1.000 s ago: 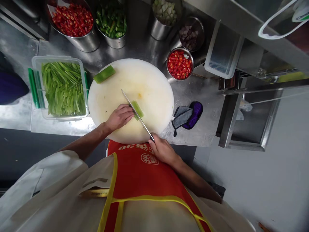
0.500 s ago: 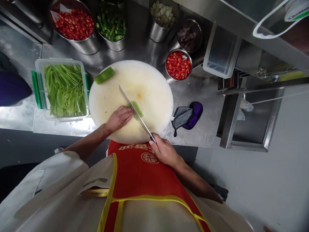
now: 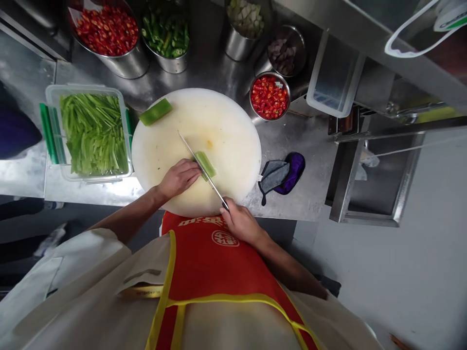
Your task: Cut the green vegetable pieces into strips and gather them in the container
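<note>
My right hand (image 3: pixel 241 221) is closed around the dark handle of a long kitchen knife (image 3: pixel 200 165), low on the round white cutting board (image 3: pixel 233 126). The blade slants up and left, its tip over the board's middle. Beside the blade lies a flat pale-green vegetable piece (image 3: pixel 205 164). My left hand (image 3: pixel 180 177) has its bent fingers together on the piece's left part, close against the blade; the fingers hide some of it. At the board's upper left rests a darker green vegetable block (image 3: pixel 155 112), apart from both hands.
Left of the board stands a clear container (image 3: pixel 126 141) full of green strips. Steel pots of red chilli (image 3: pixel 109 31), green chilli (image 3: pixel 166 34) and other chopped pieces line the back. A grey-purple cloth item (image 3: pixel 282 175) lies right. At the far left is a purple shape (image 3: pixel 18 133).
My right hand and the knife handle have shifted slightly left and up, and the blade appears more edge-on. My left hand stays on the piece. The view has shifted a little.
</note>
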`<action>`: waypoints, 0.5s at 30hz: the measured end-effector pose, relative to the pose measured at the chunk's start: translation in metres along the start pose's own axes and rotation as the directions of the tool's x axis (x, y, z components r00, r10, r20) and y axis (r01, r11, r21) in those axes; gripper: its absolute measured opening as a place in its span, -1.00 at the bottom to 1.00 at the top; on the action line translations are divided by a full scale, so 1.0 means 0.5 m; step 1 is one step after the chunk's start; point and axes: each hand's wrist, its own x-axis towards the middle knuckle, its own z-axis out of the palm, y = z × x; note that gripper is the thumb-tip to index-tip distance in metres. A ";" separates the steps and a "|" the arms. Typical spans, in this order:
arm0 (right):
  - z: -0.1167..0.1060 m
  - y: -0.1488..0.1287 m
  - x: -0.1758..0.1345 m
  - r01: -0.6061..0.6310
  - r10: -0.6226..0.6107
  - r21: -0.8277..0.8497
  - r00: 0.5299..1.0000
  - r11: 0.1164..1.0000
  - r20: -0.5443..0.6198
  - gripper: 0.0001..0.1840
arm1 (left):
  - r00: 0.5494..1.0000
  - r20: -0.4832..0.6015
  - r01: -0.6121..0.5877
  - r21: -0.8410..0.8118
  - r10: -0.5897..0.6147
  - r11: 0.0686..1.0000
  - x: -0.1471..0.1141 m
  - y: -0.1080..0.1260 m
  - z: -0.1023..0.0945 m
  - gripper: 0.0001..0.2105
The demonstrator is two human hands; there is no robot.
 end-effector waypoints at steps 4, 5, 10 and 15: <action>-0.001 -0.002 0.034 0.067 -0.065 0.021 0.996 0.998 -0.062 -0.63 | 1.000 0.000 0.012 -0.013 -0.012 1.000 0.001 0.003 -0.003 -0.86; -0.003 -0.001 0.030 0.076 -0.073 0.029 0.995 0.997 -0.073 -0.63 | 1.000 0.001 0.009 -0.008 -0.009 1.000 0.002 0.003 -0.003 -0.86; -0.010 0.003 -0.017 0.087 -0.082 0.053 0.992 0.995 -0.094 -0.59 | 1.000 -0.006 -0.005 0.014 0.005 1.000 0.004 0.006 -0.006 -0.88; -0.013 0.002 -0.024 0.074 -0.070 0.050 0.995 0.996 -0.074 -0.60 | 1.000 0.007 0.004 0.044 -0.005 0.999 0.002 0.005 -0.005 -0.89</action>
